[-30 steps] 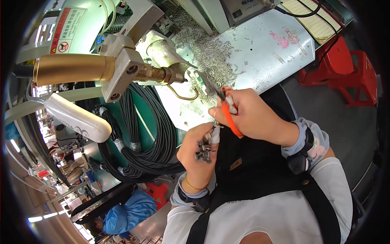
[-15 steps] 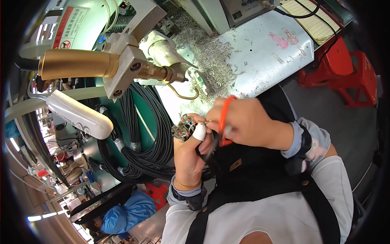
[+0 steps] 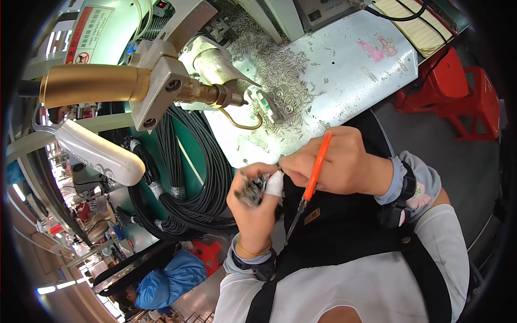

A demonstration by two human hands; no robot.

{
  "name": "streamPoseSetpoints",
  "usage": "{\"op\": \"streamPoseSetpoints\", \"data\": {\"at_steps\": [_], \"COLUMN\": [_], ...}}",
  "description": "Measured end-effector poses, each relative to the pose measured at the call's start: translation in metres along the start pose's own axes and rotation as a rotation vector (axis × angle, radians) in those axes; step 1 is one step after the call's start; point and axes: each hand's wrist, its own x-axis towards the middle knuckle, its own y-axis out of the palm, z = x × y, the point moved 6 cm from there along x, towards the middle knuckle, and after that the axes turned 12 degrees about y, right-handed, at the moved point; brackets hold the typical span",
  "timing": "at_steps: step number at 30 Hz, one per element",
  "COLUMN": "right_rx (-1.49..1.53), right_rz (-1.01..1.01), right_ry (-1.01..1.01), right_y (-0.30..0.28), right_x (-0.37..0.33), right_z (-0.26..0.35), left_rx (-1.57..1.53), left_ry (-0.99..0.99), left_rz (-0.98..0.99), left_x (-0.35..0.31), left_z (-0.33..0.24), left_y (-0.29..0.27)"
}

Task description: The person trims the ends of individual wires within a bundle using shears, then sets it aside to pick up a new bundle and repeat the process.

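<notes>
My left hand (image 3: 252, 215) closes around a bunch of cable ends (image 3: 251, 191), grey and frayed with small coloured bits, blurred by motion. White tape (image 3: 274, 184) wraps its thumb. My right hand (image 3: 333, 161) is closed, its fingertips meeting the left thumb tip and pinching something too small to make out. In its palm lie orange-handled scissors (image 3: 318, 167), the dark narrow blades slanting down toward my black apron. Both hands are just off the near edge of the pale worktable (image 3: 344, 81).
A gold-handled soldering iron (image 3: 97, 86) in a metal clamp juts over the table's left side. Small metal pieces (image 3: 269, 64) are heaped behind it. Coiled black cables (image 3: 199, 161) lie on green at the left. A white lamp (image 3: 102, 153) hangs nearby. Red stools (image 3: 474, 102) stand right.
The scissors have swung from a blurred, steeper angle to a steady slant in my right hand. My left hand has shifted slightly right and down, its cable bunch turned; the fingertips still meet.
</notes>
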Motion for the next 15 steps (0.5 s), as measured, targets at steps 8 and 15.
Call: {"op": "streamPoseSetpoints", "data": {"at_steps": [8,15], "right_rx": [0.58,0.256], "right_rz": [0.163,0.474], "right_ry": [0.528,0.667], "right_y": [0.016,0.017], "right_x": [-0.01,-0.017], "right_z": [-0.019,-0.023], "left_rx": [0.313,0.145], "left_ry": [0.23,0.118], "left_rz": [-0.198,-0.209], "left_x": [-0.006,-0.007], "left_z": [-0.014,-0.003], "left_y": [-0.001,-0.006]}}
